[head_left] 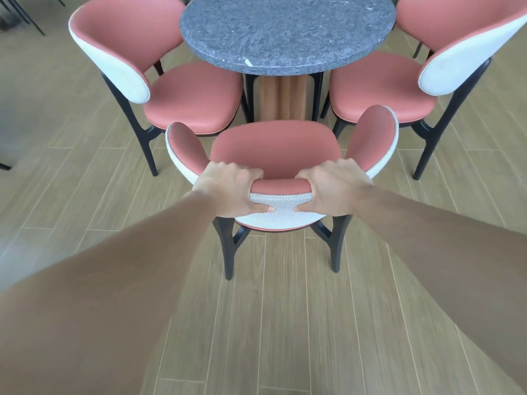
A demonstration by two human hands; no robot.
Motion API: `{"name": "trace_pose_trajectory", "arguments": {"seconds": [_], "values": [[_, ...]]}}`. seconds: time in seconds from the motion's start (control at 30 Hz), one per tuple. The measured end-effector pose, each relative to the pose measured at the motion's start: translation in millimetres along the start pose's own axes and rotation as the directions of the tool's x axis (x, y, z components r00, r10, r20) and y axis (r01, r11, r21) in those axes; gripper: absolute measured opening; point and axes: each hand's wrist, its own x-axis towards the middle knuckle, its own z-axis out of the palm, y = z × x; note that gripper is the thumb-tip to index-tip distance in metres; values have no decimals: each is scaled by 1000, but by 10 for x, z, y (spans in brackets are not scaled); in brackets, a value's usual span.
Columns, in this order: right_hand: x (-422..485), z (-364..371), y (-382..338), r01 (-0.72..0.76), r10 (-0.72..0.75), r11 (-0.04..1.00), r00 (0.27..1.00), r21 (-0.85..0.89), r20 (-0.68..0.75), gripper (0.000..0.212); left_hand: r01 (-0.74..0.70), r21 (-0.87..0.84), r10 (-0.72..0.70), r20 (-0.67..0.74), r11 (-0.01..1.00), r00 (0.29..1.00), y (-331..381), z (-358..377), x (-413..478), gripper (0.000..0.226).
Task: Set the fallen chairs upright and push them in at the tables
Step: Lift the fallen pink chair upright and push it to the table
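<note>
**A:** Where's the chair that's being handled?

**B:** The near chair (275, 149) stands upright on its dark legs on the wood-plank floor (285, 323). It faces the round grey stone-topped bench (285, 29), with its curved back toward the camera. Its pink seat points at the ribbed wooden pedestal (282, 95). I can't tell whether the front edge has passed under the top.

**A:** And the hands?

**B:** Both are on the top rail of the backrest, close together. The left hand (228, 189) has its fingers (248, 173) curled over the pink inner face and its thumb pressed into the white woven outer shell. The right hand (333, 186) clamps the rail the same way just beside it. A short piece of rail shows between them. Both bare forearms reach in from the bottom corners.

**A:** What's around it?

**B:** Matching chairs, all upright. The left chair (194, 95) is angled toward the bench, and its seat nearly meets the near chair's left wing. The right chair (382, 84) mirrors it on the other side, so the near chair sits in the gap between the two seats. A fourth chair (445, 21) shows at the top right behind the bench. Thin dark furniture legs (25, 15) stand at the far upper left.
</note>
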Motion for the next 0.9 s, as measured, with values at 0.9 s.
{"name": "trace_pose_trajectory", "arguments": {"seconds": [0.9], "values": [[-130,43,493,77,-79,996,996,-52,-40,54,-18,-48,13,-108,999,994,347,-29,266,59]]}}
